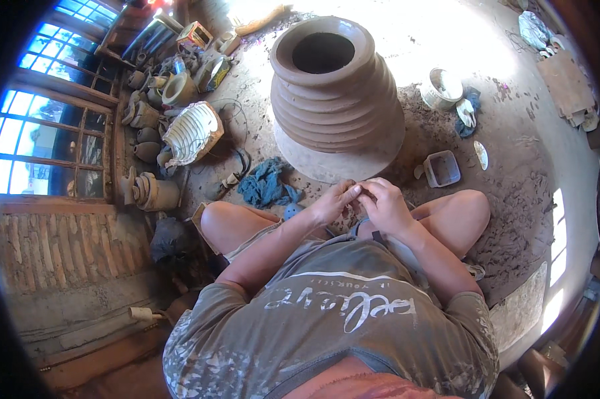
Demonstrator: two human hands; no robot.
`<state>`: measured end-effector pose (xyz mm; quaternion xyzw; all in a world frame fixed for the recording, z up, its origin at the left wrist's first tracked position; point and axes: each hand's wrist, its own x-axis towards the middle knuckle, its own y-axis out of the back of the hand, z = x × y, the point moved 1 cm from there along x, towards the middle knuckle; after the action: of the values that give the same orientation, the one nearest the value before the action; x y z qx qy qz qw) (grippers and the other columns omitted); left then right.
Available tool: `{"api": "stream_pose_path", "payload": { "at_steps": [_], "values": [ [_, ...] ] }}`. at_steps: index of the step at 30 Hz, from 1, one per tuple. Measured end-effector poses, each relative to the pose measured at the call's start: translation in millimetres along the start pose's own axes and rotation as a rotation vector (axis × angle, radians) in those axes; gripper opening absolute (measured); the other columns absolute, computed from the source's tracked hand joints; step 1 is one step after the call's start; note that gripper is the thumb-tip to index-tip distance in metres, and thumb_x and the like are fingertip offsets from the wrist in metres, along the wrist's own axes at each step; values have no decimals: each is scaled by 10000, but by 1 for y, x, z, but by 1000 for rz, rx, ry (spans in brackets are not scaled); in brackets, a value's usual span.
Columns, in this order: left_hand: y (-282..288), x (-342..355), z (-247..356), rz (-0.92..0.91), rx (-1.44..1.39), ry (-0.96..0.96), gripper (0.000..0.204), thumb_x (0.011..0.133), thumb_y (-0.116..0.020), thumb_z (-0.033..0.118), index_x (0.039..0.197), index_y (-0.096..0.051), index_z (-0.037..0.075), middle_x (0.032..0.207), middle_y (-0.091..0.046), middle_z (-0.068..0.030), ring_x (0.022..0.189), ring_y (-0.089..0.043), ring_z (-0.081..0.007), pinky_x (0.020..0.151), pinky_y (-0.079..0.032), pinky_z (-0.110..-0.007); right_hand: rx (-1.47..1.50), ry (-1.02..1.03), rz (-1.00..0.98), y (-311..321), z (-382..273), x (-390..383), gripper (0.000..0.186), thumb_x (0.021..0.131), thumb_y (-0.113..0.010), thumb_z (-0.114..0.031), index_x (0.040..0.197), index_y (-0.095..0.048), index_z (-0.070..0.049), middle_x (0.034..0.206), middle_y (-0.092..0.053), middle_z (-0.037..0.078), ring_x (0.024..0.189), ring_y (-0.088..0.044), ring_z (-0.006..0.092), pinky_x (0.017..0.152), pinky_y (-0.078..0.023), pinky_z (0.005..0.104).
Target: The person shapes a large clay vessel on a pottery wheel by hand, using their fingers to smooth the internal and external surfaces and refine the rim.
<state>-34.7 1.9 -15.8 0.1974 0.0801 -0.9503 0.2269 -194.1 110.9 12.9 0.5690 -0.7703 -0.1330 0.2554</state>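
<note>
Fingers (376,189) tog., nr lg clay pot (340,106)

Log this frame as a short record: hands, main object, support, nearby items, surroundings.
Left hand: the left hand is over the lap, fingers meeting the other hand's
Right hand: the right hand has its fingers bent inward; whether anything is pinched between the hands is unclear
Main object: large ridged clay pot, upright, wide mouth, beyond both hands
Support: pale round board under the pot
Near left: crumpled blue cloth
Near right: square plastic tub; round bucket farther off
Surroundings: paned window at far left
</note>
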Motion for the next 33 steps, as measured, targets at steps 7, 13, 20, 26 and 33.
{"api": "stream_pose_path", "payload": {
  "at_steps": [7,13,20,26,33],
  "values": [
    [-9,-5,4,26,39,-68,412,1140,-480,406,1149,-623,21,856,-620,-16,710,-587,-96,633,-488,-263,-24,77,48,-2,3,-9,187,894,-722,-67,1056,-726,27,981,-719,208,896,-723,367,791,-587,424],
    [11,7,-29,431,-62,-70,400,1131,-500,384,1118,-616,1,917,-645,-85,785,-634,-184,726,-530,-367,293,-343,-153,2,-1,-6,210,914,-781,-86,1077,-730,37,977,-748,107,845,-726,133,761,-573,280],
    [60,12,-49,639,1134,-225,460,1029,-618,332,1165,-562,-104,1317,-555,-366,1249,-554,-523,1076,-462,-556,657,-377,9,10,-1,0,158,999,-701,-16,1146,-719,38,1017,-751,61,889,-693,101,806,-574,257],
    [45,18,-8,322,1172,97,569,1009,-637,412,1222,-553,-109,1438,-486,-408,1369,-505,-518,1045,-516,-539,681,-340,210,18,-31,23,106,1013,-679,-13,1099,-717,34,970,-741,49,886,-690,95,788,-574,255],
    [24,23,-8,219,1336,84,589,997,-646,384,1255,-542,-135,1441,-444,-507,1359,-519,-581,1045,-538,-523,-73,67,127,38,-38,45,82,963,-742,-64,1006,-733,4,932,-724,141,807,-724,252,721,-575,350]
  ]
}}
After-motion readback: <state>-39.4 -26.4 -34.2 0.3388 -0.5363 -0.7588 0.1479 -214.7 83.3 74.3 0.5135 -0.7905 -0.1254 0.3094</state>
